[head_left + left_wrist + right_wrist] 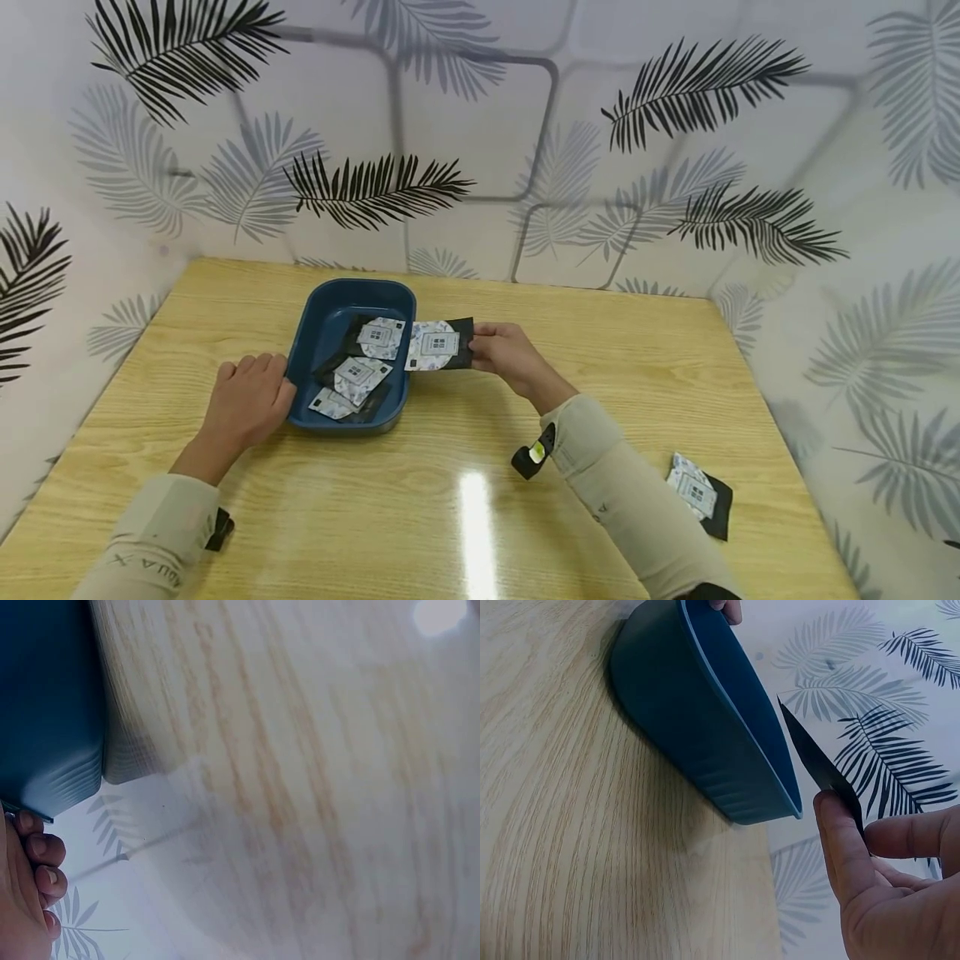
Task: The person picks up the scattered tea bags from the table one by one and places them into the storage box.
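Observation:
My right hand [508, 357] pinches a flat black-and-white packet [438, 344] by its black end, thumb on one face and fingers on the other. The packet's white printed end reaches to the right rim of a dark blue plastic bin [395, 417]. In the right wrist view the packet [821, 761] appears edge-on, above the bin's rim. My left hand [251, 398] grips the bin's left rim, and its curled fingers [46, 847] show below the rim in the left wrist view. Several similar packets [362, 377] lie overlapping inside the bin.
Another black-and-white packet [697, 493] lies on the wooden table [600, 367] at the right, beside my right sleeve. A wall covered in leaf print [480, 142] rises behind the table. Light glares off the tabletop near the front.

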A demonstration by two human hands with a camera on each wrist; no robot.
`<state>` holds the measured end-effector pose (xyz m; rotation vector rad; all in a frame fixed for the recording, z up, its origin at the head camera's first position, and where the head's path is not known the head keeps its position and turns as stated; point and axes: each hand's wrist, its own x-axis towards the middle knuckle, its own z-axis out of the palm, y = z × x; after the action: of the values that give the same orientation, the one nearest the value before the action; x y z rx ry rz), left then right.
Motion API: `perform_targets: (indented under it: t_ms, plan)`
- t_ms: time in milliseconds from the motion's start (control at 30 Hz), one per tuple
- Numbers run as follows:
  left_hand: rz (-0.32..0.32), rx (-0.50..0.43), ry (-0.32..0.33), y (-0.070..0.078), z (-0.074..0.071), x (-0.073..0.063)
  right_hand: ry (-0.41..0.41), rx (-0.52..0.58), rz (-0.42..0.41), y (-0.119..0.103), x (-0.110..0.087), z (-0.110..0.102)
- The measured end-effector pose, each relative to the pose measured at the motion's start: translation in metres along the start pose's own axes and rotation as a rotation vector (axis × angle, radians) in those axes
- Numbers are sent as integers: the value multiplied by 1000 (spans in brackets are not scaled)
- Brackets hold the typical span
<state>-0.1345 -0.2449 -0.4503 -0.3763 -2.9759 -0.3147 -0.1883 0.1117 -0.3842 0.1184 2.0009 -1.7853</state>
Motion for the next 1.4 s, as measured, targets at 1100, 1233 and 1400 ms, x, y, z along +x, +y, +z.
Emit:
perform_targets:
  t_ms: [1100,1233,1400]
  plan:
    - [-16,16,29,-2,4,-1,2,-31,-36,-15,41,91]
    - [-14,18,32,-1,4,0,28,-83,-29,-15,47,99]
    - [-19,21,16,-1,3,0,92,-119,-12,-12,52,108]
